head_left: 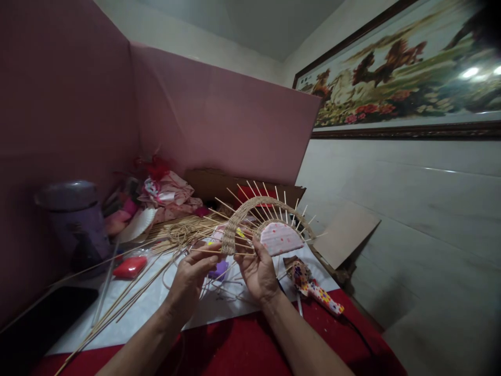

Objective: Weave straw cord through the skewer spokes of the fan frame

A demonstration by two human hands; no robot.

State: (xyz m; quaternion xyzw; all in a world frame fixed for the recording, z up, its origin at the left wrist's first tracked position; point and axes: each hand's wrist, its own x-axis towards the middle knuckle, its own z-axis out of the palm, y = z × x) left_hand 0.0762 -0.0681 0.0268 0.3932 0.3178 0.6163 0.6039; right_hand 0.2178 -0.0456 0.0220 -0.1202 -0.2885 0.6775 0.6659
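Observation:
A half-round woven fan frame (230,230) is held up over the table, with thin sticks radiating past its woven cord band. At its inner curve sits a pink dotted half-disc (279,237). My left hand (190,277) pinches the left lower end of the band and a stick there. My right hand (258,271) grips the frame between the band and the half-disc, thumb on top, and its fingertips are partly hidden. Under the hands lie a purple piece (219,270) and loose sticks on white paper (152,308).
A flower-patterned glue gun (323,297) with a black cord lies at right. Bundled sticks (180,232), a red packet (131,266), a black phone-like slab (58,308) and a lidded purple tumbler (76,230) are at left. Pink panels (219,115) stand behind; cardboard (346,230) leans right.

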